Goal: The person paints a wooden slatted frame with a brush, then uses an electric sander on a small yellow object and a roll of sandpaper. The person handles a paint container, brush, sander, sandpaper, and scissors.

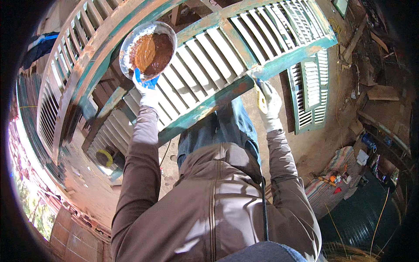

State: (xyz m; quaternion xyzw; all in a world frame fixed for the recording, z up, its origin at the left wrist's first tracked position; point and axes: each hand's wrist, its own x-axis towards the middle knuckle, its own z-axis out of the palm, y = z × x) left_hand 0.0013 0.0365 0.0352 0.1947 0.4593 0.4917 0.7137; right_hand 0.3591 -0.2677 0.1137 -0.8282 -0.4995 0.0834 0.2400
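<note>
nearest: grey-brown jacket (187, 205), then blue jeans (218, 131), close against the long edge of a louvred shutter. standing that close probably lets both arms work without stretching.

left hand (148, 89), gloved white with blue at the fingers, is clamped on the near edge of a bowl (127, 51). bowl is up over the shutter, opening toward the camera; a thick brown paste (147, 50) sits inside, pale smears on the wall. kept there, i judge, to have the paste within easy reach.

right hand (271, 102), white glove, is closed round a tool (261, 101) with a pale yellow handle. its far end is at the shutter's near rail; brush or blade, cannot tell, nor whether it touches. low grip near the working end, likely for control.

the shutter (238, 41) lies slantwise beyond the body, slats up, green paint patchy on the frame. its support is hidden.

farther: second shutter (87, 65) at left, perhaps stood aside for room; smaller shutters (310, 87) at right; striped cloth (315, 194) under small oddments (333, 178), probably keeping them off the dirt; wood scraps (383, 92).

labels: no brand or writing legible anywhere.
</note>
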